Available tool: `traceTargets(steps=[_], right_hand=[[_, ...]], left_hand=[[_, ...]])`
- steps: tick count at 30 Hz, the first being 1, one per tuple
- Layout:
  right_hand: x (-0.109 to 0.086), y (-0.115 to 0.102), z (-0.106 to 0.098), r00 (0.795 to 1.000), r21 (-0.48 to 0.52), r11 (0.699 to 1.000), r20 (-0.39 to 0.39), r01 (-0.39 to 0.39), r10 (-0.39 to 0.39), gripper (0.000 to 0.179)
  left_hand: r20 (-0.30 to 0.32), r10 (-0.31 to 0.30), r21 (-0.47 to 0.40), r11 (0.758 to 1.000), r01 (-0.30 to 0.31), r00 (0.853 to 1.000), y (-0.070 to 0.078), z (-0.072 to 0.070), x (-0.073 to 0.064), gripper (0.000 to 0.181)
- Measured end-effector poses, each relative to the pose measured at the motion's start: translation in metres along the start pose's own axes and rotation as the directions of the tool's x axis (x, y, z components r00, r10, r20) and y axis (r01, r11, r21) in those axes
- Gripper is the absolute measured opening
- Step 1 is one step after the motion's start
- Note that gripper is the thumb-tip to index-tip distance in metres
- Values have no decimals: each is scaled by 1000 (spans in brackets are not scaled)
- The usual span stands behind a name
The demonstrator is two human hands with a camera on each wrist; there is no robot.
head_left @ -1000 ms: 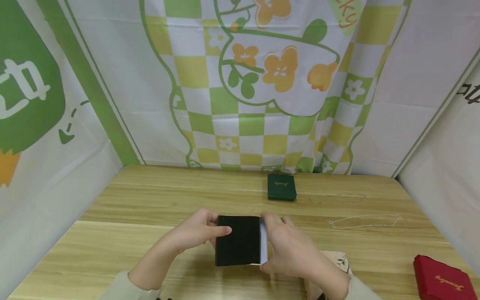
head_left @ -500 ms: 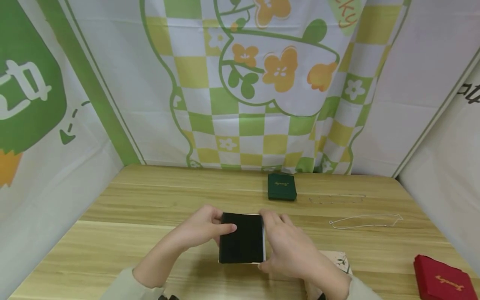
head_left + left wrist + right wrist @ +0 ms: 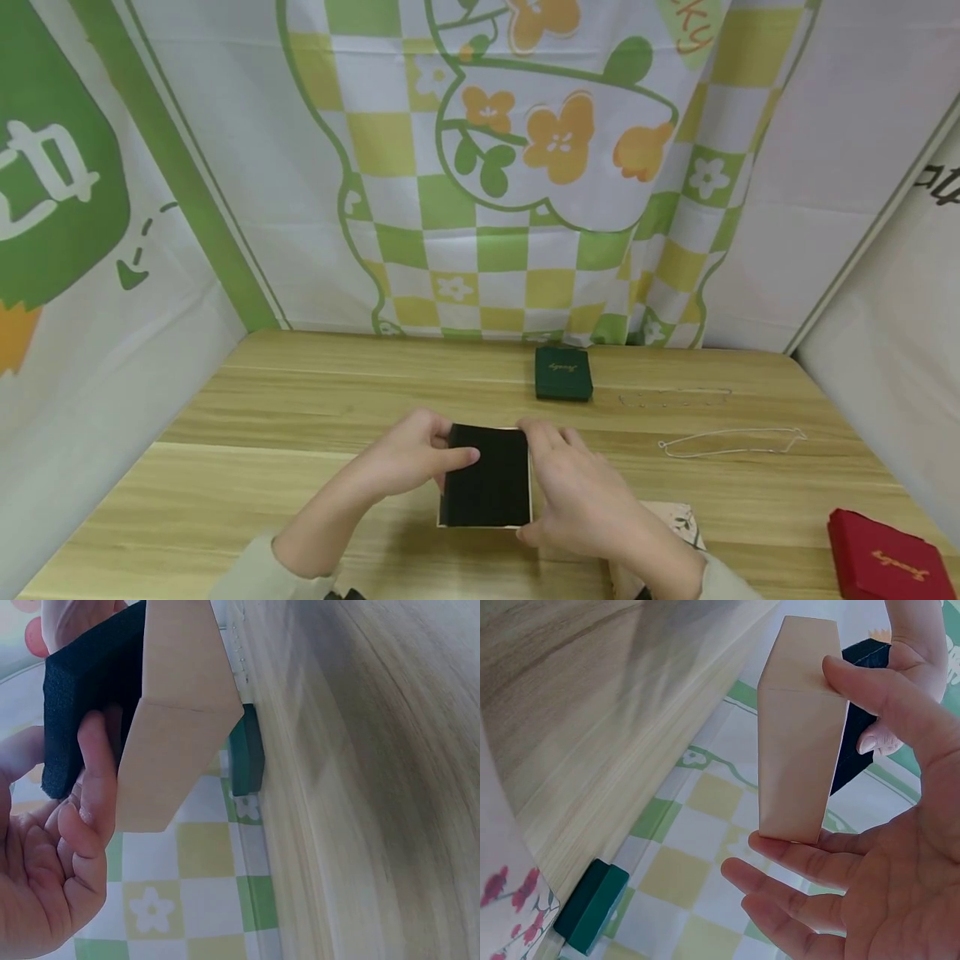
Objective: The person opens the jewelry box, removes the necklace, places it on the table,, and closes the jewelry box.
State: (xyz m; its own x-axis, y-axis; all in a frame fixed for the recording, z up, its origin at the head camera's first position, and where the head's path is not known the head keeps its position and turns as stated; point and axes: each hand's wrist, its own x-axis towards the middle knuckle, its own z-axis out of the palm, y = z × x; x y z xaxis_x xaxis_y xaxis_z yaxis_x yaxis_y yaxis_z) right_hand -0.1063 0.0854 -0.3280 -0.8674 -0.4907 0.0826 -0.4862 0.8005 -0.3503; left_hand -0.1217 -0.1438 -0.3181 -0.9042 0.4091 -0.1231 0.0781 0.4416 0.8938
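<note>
My left hand (image 3: 408, 458) pinches a black foam pad (image 3: 495, 483) by its left edge, thumb on top and fingers beneath. In the left wrist view the foam pad (image 3: 64, 712) tilts, with its held side raised out of a small beige cardboard box (image 3: 176, 712). My right hand (image 3: 577, 492) grips that box (image 3: 799, 757) from the right, between thumb and fingers, above the table. Only a thin beige rim shows around the pad in the head view. What lies inside the box under the pad is hidden.
A dark green jewelry box (image 3: 562, 375) stands at the table's back. To its right lie two thin chain necklaces, one silvery chain (image 3: 746, 451) nearer me. A red jewelry box (image 3: 888, 554) sits front right. Under my right forearm is a partly hidden floral-patterned item (image 3: 678, 515).
The black foam pad has shifted right with my left hand, closing the pale gap at its right side. Beige rim now shows at the left and front. My right hand has hardly moved.
</note>
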Motion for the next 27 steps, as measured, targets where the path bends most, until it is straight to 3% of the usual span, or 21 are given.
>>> traceTargets(steps=[4,8,10,13,16,18,23,27], right_hand=[[0,0,-2,1000,14,1000,-1,-21,21,111],[2,1,-6,999,36,998,-15,-49,49,111],[3,3,-8,997,46,997,-24,-69,71,112],[3,7,-13,994,62,993,-39,-98,101,114],[2,9,-17,992,77,992,-60,-104,108,113],[2,10,-20,992,84,991,-71,-102,108,112],[0,11,-23,991,105,988,-62,-111,118,111],[-2,12,-24,991,115,987,-55,-113,120,111]], left_hand=[[-44,4,49,999,-2,999,4,-2,-3,33],[-165,21,53,999,-12,986,11,-6,-11,49],[-249,28,40,999,-18,968,14,-8,-16,50],[-370,27,17,1000,-22,929,18,-7,-22,47],[-431,25,30,999,-13,902,17,-2,-23,50],[-420,4,32,999,10,908,15,2,-23,55],[-297,-84,17,995,94,951,9,8,-20,69],[-242,-80,15,996,86,967,5,9,-19,65]])
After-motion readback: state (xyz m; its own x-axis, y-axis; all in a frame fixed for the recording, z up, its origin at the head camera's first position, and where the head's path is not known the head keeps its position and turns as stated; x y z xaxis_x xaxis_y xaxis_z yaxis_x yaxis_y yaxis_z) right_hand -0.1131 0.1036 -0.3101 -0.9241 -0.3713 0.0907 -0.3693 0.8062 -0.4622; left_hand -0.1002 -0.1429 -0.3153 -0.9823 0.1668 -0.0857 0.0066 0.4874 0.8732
